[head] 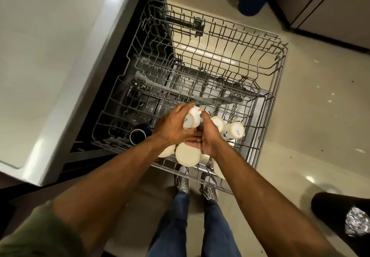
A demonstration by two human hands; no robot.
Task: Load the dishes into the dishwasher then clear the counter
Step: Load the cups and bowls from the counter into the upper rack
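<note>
Watcher: Olive sleeve (pixel 36 234) nearest me, then both arms run out over the pulled-out rack (pixel 279 70). Which hand has the cup?

Loader: Left hand (pixel 172 128). Its fingers (pixel 185 107) are wrapped round the side of the white cup (pixel 191 119), held clear of the wires.

Watcher: And the right hand (pixel 208 136)?

Loader: Pressed up beside the cup, fingertips near the handle at its far end. Whether it grips or only steadies, I cannot tell.

Watcher: How does the cup lie?

Loader: Tilted. The base, with a printed mark, faces up towards the camera, and the mouth points away and down at the rack. So the long axis runs from the left palm toward the far tines.

Watcher: Neighbours?

Loader: Two inverted cups (pixel 236 130) just to its right, an upturned bowl (pixel 188 154) under the wrists, and a dark mug (pixel 139 134) to the left.

Watcher: What does seating it need?

Loader: Probably tipping the mouth fully down into the free wires just beyond the fingers, without knocking the nearer cup. Glazed and smooth, it may slip.
</note>
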